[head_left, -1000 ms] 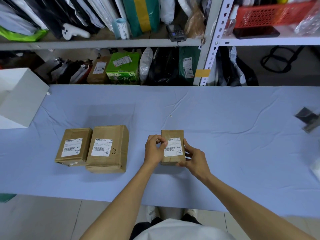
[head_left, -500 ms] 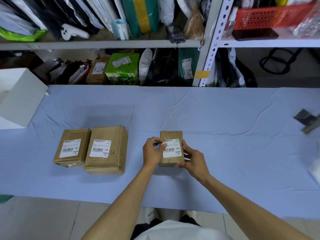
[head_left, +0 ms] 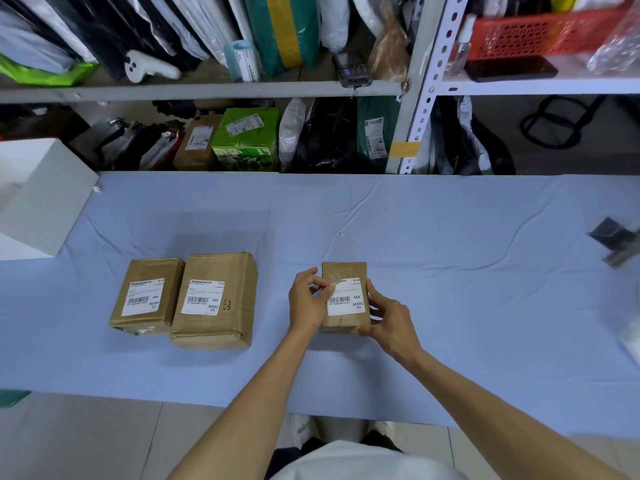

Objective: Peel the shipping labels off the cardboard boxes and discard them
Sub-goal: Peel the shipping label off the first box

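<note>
Three brown cardboard boxes lie on the blue cloth. The small box (head_left: 343, 271) at centre carries a white shipping label (head_left: 347, 301). My left hand (head_left: 309, 299) pinches the label's upper left corner, which is lifted a little off the cardboard. My right hand (head_left: 389, 320) grips the box's right side and near right corner. To the left sit a larger box (head_left: 218, 327) with its label (head_left: 204, 297) and a smaller box (head_left: 147, 268) with its label (head_left: 142, 297), both labels flat and whole.
The blue-covered table (head_left: 450, 271) runs across the view. A white box (head_left: 41, 195) stands at the far left. A dark tool (head_left: 614, 240) lies at the right edge. Metal shelving (head_left: 426, 84) packed with parcels and bags stands behind the table.
My left thumb and finger have worked at the label's upper left corner, and that corner now stands slightly raised. The box and my right hand have barely moved.
</note>
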Tool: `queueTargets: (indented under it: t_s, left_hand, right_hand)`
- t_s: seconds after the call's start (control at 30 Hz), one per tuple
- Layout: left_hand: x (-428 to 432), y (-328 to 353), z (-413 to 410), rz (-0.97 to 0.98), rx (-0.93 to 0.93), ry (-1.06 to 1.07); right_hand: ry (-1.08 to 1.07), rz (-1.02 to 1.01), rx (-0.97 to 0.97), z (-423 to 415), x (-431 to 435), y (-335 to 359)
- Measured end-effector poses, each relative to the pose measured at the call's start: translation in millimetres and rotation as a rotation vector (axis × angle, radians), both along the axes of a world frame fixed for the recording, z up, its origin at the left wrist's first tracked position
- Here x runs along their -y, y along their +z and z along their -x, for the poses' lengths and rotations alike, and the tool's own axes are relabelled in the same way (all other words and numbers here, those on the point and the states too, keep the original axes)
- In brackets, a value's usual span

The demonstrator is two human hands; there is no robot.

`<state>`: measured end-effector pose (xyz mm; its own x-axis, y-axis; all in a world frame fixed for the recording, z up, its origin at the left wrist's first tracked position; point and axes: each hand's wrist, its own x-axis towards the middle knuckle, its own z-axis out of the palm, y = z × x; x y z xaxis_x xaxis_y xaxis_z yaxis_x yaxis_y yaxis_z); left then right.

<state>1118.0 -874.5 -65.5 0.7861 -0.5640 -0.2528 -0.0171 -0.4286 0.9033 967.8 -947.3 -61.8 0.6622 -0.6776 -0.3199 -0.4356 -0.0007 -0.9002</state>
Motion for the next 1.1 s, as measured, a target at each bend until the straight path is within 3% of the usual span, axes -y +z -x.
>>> queueTargets:
  t_s: [1.1]
  left_hand:
    - [-7.0,-6.8,-3.3,-0.003,-0.073,-0.066]
  right_hand:
    - [-0.043,0.018,0.065,-2.6,-1.8,-8.0]
